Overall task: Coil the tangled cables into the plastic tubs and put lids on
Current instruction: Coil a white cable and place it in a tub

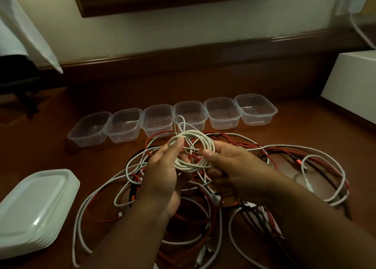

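I hold a white cable coil (193, 150) up over the table (50, 130), between both hands. My left hand (162, 173) pinches the coil's left edge, its fingers (176, 144) curled around the loops. My right hand (230, 167) grasps the right side, thumb on top and fingers curled underneath. Below my hands lies the tangled heap of cables (203, 197), white, red and black, spread across the near and right part of the table. Beyond it, six clear plastic tubs (173, 118) stand side by side in a row, all without lids and touching or nearly touching their neighbours. At the near left sits a stack of white lids (34, 205). A white box (354, 85) stands at the far right.
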`<state>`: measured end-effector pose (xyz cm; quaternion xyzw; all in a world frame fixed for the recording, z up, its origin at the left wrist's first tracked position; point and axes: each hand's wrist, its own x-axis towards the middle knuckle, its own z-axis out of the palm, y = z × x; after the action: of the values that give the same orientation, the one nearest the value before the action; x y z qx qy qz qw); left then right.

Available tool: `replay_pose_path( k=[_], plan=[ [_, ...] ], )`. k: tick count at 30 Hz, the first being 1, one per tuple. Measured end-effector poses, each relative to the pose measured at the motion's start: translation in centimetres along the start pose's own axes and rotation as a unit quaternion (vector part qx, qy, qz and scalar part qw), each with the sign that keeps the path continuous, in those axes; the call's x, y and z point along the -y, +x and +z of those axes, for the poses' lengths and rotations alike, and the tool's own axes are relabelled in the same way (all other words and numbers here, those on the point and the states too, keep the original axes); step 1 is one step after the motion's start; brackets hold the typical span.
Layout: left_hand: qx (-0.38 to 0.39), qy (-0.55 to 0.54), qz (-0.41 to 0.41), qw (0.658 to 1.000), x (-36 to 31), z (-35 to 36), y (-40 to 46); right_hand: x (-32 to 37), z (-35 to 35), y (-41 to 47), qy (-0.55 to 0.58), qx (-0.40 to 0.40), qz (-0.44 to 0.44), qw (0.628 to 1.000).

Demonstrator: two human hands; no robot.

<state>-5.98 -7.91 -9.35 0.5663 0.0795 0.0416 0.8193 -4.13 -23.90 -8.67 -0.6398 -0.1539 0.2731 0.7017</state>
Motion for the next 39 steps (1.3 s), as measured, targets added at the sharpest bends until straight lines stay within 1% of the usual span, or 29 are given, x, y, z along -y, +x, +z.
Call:
replay_pose_path(
  k=[2,4,6,8,10,13,18,21,23,26,28,30,31,34,36,39],
  plan=[
    [-0.01,-0.045,-0.012,0.999,-0.2,0.1,-0.1,0.2,-0.3,-0.1,0.02,0.025,0.01,0.999],
    [-0.027,-0.1,-0.025,0.994,-0.1,0.3,0.0,0.2,-0.4,-0.1,0.013,0.033,0.017,0.999],
    [-0.054,-0.146,-0.039,0.987,0.2,0.5,0.3,0.0,-0.3,0.0,-0.024,0.036,0.014,0.999],
    [-0.077,-0.176,-0.054,0.98,0.4,0.7,0.5,-0.2,0.1,0.0,-0.087,0.034,0.005,0.996],
    [-0.105,-0.174,-0.063,0.977,0.6,0.8,0.7,-0.5,0.5,0.0,-0.145,0.03,-0.001,0.989],
    [-0.136,-0.158,-0.064,0.976,0.8,0.9,0.6,-0.8,0.8,0.1,-0.166,0.05,0.005,0.985],
    [-0.133,-0.193,-0.085,0.968,0.3,1.4,0.7,-0.7,1.0,0.0,-0.17,0.067,0.017,0.983],
    [-0.129,-0.177,-0.096,0.971,0.4,1.1,1.0,-0.5,1.5,-0.2,-0.22,0.063,0.023,0.973],
    [-0.117,-0.147,-0.087,0.978,0.3,0.9,0.8,-0.5,1.6,-0.1,-0.239,0.062,0.023,0.969],
    [-0.125,-0.091,-0.041,0.987,0.1,0.8,0.5,-0.5,1.9,-0.2,-0.24,0.033,0.013,0.97],
    [-0.118,-0.061,0.007,0.991,0.1,0.7,0.4,-0.5,2.3,-0.4,-0.19,0.004,0.009,0.982],
    [-0.105,-0.018,0.029,0.994,0.0,0.7,0.2,-0.3,2.9,-0.7,-0.123,-0.015,0.017,0.992],
    [-0.103,0.001,0.034,0.994,-0.1,0.6,0.0,-0.1,3.3,-0.8,-0.121,-0.027,0.019,0.992],
    [-0.077,-0.016,0.048,0.996,-1.2,0.4,-1.0,0.5,4.5,-0.4,-0.174,-0.09,0.011,0.981],
    [-0.047,-0.038,0.034,0.998,-2.5,0.3,-2.0,1.3,5.3,-0.4,-0.193,-0.142,-0.002,0.971],
    [-0.001,-0.03,0.018,0.999,-4.1,-0.7,-3.0,3.2,5.8,-0.9,-0.24,-0.178,-0.03,0.954]
  ],
)
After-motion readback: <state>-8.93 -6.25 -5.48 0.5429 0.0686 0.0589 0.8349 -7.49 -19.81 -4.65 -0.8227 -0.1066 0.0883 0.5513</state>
